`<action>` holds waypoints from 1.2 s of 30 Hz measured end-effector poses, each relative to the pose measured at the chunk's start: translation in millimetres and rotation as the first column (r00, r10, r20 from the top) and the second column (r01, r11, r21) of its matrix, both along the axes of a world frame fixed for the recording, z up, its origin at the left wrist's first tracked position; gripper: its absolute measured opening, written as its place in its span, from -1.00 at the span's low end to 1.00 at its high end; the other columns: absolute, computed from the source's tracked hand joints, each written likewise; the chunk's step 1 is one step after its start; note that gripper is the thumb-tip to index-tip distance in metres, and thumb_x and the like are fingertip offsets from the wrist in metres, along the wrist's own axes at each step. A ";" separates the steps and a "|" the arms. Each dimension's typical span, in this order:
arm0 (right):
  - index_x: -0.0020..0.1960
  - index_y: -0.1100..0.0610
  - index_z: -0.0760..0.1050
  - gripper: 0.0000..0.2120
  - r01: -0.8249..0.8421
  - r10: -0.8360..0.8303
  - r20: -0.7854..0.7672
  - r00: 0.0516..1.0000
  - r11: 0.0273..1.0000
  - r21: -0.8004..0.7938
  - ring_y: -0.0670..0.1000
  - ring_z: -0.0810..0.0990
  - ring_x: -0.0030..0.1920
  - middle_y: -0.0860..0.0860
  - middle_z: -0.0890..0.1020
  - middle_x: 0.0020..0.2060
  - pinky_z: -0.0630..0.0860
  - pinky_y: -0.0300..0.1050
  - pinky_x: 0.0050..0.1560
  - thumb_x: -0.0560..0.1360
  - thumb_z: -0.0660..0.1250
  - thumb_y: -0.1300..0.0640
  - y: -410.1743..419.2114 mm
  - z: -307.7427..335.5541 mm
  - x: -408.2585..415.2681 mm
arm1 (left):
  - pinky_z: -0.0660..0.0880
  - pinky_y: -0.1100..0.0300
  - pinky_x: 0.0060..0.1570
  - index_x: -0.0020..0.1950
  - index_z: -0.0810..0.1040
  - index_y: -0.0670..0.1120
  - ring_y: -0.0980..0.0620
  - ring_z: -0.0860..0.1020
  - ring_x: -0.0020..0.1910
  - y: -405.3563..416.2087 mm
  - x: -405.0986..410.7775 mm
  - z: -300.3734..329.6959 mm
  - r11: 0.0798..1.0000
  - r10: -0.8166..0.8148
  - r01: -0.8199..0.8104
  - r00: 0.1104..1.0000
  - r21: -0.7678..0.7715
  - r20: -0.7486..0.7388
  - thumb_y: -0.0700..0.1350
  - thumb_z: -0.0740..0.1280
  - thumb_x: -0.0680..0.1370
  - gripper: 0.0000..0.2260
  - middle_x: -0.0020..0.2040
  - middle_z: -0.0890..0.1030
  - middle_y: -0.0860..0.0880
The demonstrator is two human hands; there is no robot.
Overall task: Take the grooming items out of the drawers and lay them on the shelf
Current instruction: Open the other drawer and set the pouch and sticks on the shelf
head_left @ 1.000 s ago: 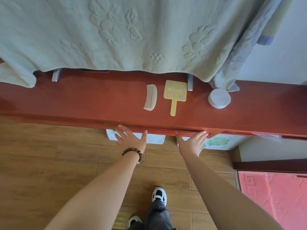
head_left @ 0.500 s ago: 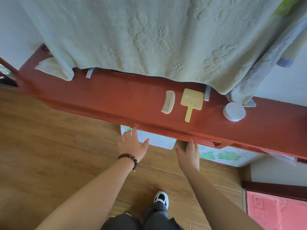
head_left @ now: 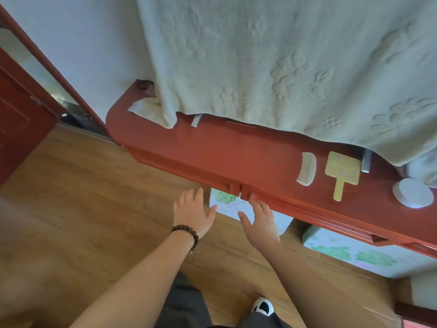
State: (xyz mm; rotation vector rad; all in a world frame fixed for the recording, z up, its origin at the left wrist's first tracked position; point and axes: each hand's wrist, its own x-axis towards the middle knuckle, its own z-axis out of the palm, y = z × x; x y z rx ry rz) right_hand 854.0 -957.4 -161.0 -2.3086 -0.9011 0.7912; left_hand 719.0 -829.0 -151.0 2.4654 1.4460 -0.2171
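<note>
My left hand (head_left: 192,213) and right hand (head_left: 260,220) are both spread and empty at lower centre, just below the shelf (head_left: 212,147) edge. At right on the shelf lie the comb (head_left: 306,168), mirror (head_left: 341,172) and a round jar (head_left: 413,192), under the hanging towel (head_left: 283,67).

One comb (head_left: 306,168), one hand mirror (head_left: 342,172), one round, possibly lidded, container (head_left: 413,192).

red shelf (head_left: 212,150) with comb (head_left: 306,168), yellow hand mirror (head_left: 342,172), round white container (head_left: 413,192)
</note>
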 end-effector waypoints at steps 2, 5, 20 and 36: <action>0.44 0.09 0.26 -0.48 0.025 -0.025 0.000 1.000 1.000 -0.016 0.05 0.20 0.44 0.03 0.28 0.42 0.27 0.00 0.39 0.56 0.19 -0.12 26.8 -6.9 -17.5 | 0.14 -0.10 0.44 0.53 0.12 -0.02 -0.08 0.11 0.52 31.4 -16.3 -6.4 1.000 -0.022 0.022 1.000 -0.004 0.000 0.28 0.06 0.55 -0.37 0.52 0.22 -0.07; 0.44 0.10 0.25 -0.48 0.083 -0.083 -0.005 0.997 0.995 -0.061 0.05 0.18 0.45 0.03 0.27 0.43 0.29 0.04 0.39 0.56 0.18 -0.11 72.4 -17.0 -49.9 | 0.14 -0.09 0.43 0.53 0.12 -0.05 -0.09 0.12 0.51 83.0 -45.3 -13.7 0.997 -0.081 0.081 0.997 -0.017 0.010 0.26 0.08 0.56 -0.37 0.51 0.22 -0.08; 0.45 0.08 0.25 -0.51 0.450 -0.468 -0.111 0.877 0.880 -0.153 0.11 0.29 0.40 0.05 0.25 0.45 0.35 -0.01 0.25 0.57 0.20 -0.06 188.3 -21.8 -142.5 | 0.27 0.00 0.39 0.51 0.23 -0.06 -0.06 0.28 0.46 231.2 -132.4 -35.5 0.921 0.022 0.051 0.983 -0.386 0.184 0.15 0.15 0.61 -0.48 0.49 0.31 -0.06; 0.52 0.15 0.07 -0.21 0.928 -0.191 -0.926 -0.324 0.124 -0.350 0.21 0.31 0.43 0.20 0.28 0.45 0.20 0.23 0.42 0.51 0.04 -0.36 219.2 -116.6 -62.7 | 0.24 -0.24 0.39 0.53 0.13 -0.15 -0.21 0.32 0.43 283.0 -66.6 -117.9 -0.236 0.970 0.181 -0.012 -0.955 -0.242 0.41 0.09 0.48 -0.18 0.49 0.27 -0.18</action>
